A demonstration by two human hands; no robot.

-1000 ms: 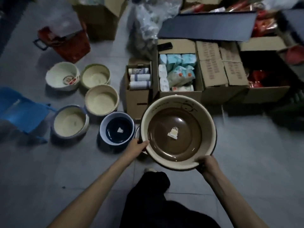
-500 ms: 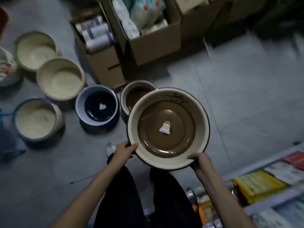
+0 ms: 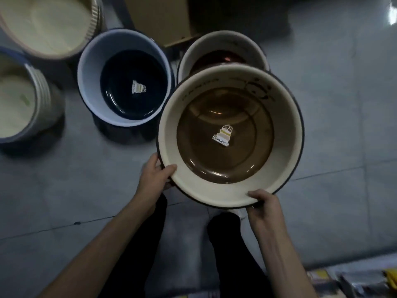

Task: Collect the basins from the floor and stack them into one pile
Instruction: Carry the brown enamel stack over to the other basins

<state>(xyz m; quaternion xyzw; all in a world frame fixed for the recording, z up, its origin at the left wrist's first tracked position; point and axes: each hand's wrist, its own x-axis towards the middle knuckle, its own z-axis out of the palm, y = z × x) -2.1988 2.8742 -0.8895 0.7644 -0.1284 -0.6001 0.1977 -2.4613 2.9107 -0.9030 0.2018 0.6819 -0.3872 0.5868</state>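
Both hands hold one brown basin (image 3: 225,134) above the floor (image 3: 333,136). The left hand (image 3: 155,176) is closed on the near-left rim, thumb inside. The right hand (image 3: 263,204) is closed on the near rim. The second brown basin (image 3: 223,51) stands on the floor directly beyond the held one, partly hidden under its far rim. The next move is judged forward and down. The blue basin (image 3: 125,77) stands beside it, nearer the left hand. Two cream basins (image 3: 19,97) lie farther left.
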